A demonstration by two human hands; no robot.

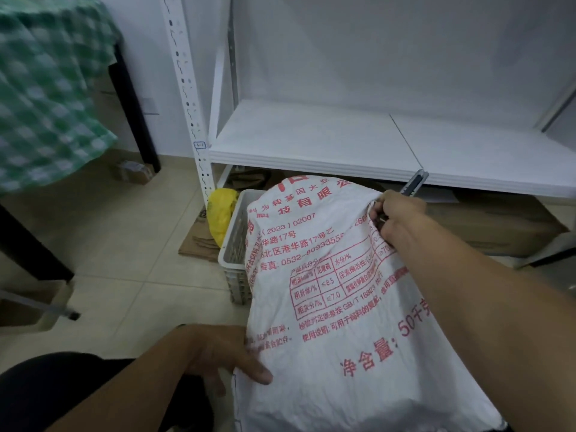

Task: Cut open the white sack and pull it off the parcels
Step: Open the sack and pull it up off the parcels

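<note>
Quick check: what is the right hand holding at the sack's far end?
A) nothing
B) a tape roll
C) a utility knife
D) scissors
C: the right hand grips a utility knife, its dark body sticking up past the knuckles, against the bunched corner of the white sack.

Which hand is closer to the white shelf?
Right. The right hand, gripping a knife at the top of the sack, is just below the front edge of the shelf. The left hand touches the sack low down, much farther away.

tiled floor (118, 260) carries crate (237, 240), cardboard (194, 244) (flattened).
</note>
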